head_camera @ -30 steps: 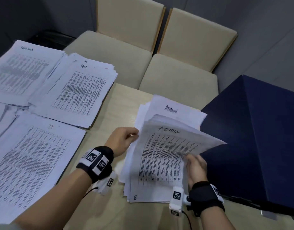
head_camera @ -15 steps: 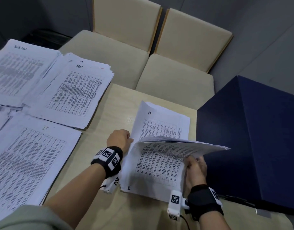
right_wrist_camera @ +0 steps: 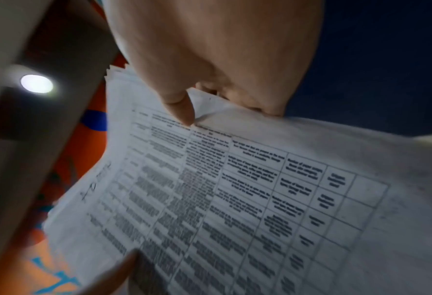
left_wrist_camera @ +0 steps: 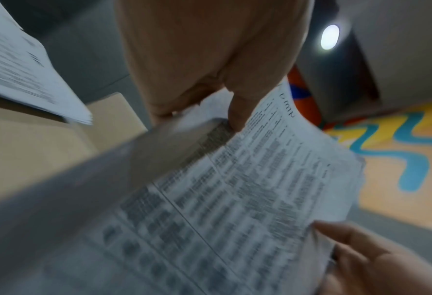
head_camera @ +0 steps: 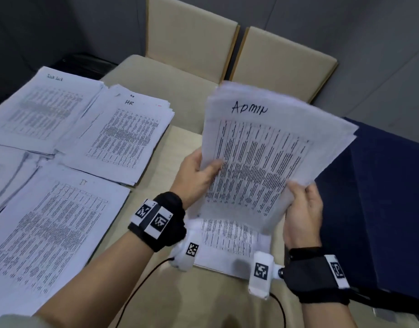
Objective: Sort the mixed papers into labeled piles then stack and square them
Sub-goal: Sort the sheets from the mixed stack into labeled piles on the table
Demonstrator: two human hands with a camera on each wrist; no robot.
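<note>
My left hand [head_camera: 196, 172] and right hand [head_camera: 303, 216] both grip the thick white sheaf of printed table sheets with "ADMIN" handwritten on top [head_camera: 262, 157], thumbs on its face and fingers curled behind, one hand on each long edge. I see the sheaf lifted clear of the pale wooden table [head_camera: 180, 292] and tilted up toward me. Directly below the sheaf a single white printed sheet [head_camera: 227, 242] lies flat on the table. Left of the sheaf sits the white pile headed "HR" [head_camera: 123, 138], beyond that a white pile with a blurred heading [head_camera: 43, 107], and nearer me the white pile headed "IT" [head_camera: 50, 228]. Right of the sheaf is a dark blue box [head_camera: 381, 209].
</note>
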